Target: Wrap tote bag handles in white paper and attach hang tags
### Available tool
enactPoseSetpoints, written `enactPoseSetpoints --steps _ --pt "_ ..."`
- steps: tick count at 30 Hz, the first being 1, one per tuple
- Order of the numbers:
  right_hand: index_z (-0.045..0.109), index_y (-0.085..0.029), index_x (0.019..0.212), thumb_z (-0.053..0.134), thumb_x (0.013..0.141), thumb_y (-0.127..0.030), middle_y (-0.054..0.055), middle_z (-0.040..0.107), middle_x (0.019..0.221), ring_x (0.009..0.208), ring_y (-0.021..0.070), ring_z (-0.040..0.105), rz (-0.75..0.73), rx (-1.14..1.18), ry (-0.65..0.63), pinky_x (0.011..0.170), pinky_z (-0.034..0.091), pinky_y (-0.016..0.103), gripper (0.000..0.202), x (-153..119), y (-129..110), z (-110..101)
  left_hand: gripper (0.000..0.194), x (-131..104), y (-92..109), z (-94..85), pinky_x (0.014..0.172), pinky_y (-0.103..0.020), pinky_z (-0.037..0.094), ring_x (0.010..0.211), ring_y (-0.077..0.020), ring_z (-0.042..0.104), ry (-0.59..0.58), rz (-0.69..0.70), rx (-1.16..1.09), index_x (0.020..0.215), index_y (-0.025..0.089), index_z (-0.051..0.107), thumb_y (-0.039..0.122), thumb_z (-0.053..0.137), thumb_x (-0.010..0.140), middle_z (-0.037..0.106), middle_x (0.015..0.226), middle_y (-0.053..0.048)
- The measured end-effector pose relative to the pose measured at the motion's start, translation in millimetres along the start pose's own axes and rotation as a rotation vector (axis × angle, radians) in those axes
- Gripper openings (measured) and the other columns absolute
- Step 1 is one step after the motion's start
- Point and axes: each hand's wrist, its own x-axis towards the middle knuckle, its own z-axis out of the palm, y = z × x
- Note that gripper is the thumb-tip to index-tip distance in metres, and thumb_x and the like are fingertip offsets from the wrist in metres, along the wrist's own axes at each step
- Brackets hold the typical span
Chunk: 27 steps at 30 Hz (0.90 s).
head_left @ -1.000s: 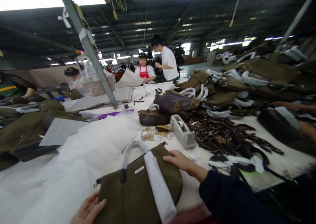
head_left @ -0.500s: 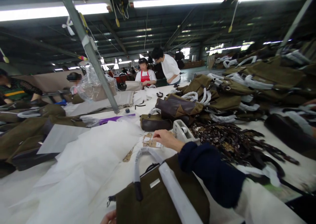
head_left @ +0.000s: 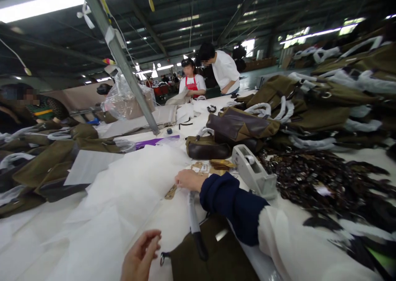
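Observation:
An olive-green handbag lies in front of me, its handle wrapped in white, with a small metal plate on its front. My right hand reaches over it, fingers drawn together at the upper edge of a brown paper tag on the table. Whether the fingertips grip that tag is hidden. Left of the bag, beside its metal ring, my left hand is raised with fingers loosely bent and apart, holding nothing. More printed tags lie just beyond my right hand.
White paper sheets spread over the left side. A grey tape dispenser stands right of my forearm, near a heap of dark brown straps. Olive bags are piled at the right. A slanted metal post rises behind; people work beyond.
My right hand has moved left and nearer, from the printed tags to the single brown tag. My left hand has come up off the bag's side. The view has shifted.

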Motion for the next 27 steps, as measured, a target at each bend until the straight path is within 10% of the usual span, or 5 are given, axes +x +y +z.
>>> enactPoseSetpoints --steps 5,10,17,27 --pt "0.074 -0.017 0.099 0.053 0.089 -0.019 0.011 0.072 0.1 0.09 0.0239 0.066 -0.021 -0.056 -0.011 0.072 0.048 0.03 0.024 2.3 -8.7 14.2 0.041 79.0 -16.2 9.9 0.097 -0.044 0.052 0.123 -0.0279 0.057 0.044 0.363 0.408 0.12 0.019 0.064 0.039 0.044 0.09 0.055 0.139 -0.012" --pt "0.073 -0.018 0.104 0.049 0.092 -0.02 0.011 0.069 0.105 0.092 0.0224 0.064 -0.039 -0.072 0.023 0.073 0.049 0.028 0.027 -2.5 -5.0 22.9 0.04 130.5 -27.0 7.7 0.113 -0.048 0.038 0.13 -0.0277 0.05 0.052 0.437 0.623 0.122 0.018 0.062 0.025 0.042 0.088 0.052 0.14 -0.012" --pt "0.072 -0.02 0.107 0.052 0.09 -0.018 0.01 0.067 0.107 0.096 0.0234 0.063 -0.051 -0.045 0.043 0.074 0.048 0.028 0.027 -2.1 0.9 28.9 0.018 140.8 -11.1 6.8 0.079 -0.035 0.051 0.088 -0.0197 0.061 0.022 0.406 0.699 0.085 0.021 0.06 0.025 0.043 0.089 0.053 0.109 -0.006" --pt "0.069 -0.023 0.113 0.056 0.092 -0.025 0.008 0.066 0.112 0.099 0.0219 0.063 0.013 -0.013 0.058 0.077 0.046 0.027 0.025 -5.2 12.5 17.1 0.014 139.6 13.3 -1.7 0.079 -0.033 0.047 0.078 -0.0183 0.06 -0.024 0.368 0.695 0.08 0.021 0.06 0.025 0.049 0.086 0.059 0.089 -0.003"
